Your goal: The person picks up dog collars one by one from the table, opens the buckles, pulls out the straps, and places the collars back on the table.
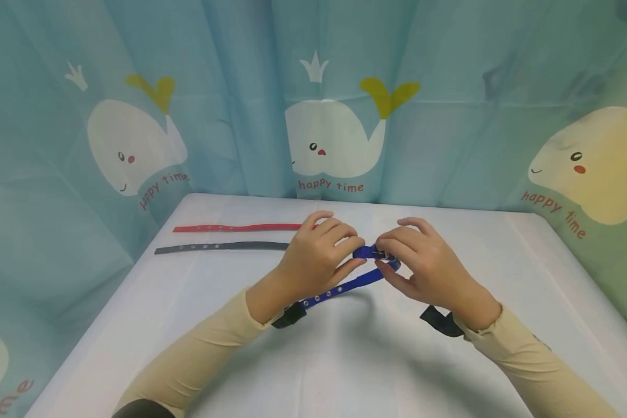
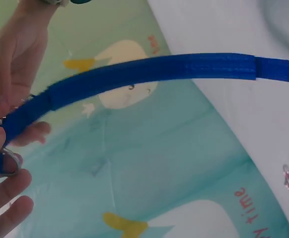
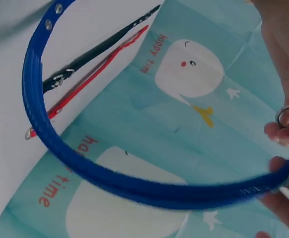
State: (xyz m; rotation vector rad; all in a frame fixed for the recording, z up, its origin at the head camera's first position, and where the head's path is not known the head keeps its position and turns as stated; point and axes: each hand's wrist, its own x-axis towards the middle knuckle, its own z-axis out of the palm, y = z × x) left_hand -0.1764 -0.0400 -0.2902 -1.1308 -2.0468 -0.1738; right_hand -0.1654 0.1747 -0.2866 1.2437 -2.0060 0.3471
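A blue collar (image 1: 363, 280) with metal eyelets along its strap is held above the white table. My left hand (image 1: 316, 258) pinches its short end beside a silver ring (image 2: 11, 162), seen in the left wrist view. Close by, my right hand (image 1: 425, 264) grips the same collar at its metal buckle (image 1: 388, 255), which the fingers partly cover. The long strap hangs in a curve, passing below the left hand in the head view. In the right wrist view the strap (image 3: 134, 188) bends in a wide arc and looks slightly blurred.
Behind the hands, a red collar (image 1: 251, 227) and a black collar (image 1: 245, 245) lie side by side on the white table (image 1: 230, 360); the left hand hides their right ends in the head view. A blue-green curtain (image 1: 251, 116) printed with whales surrounds the table's back and sides.
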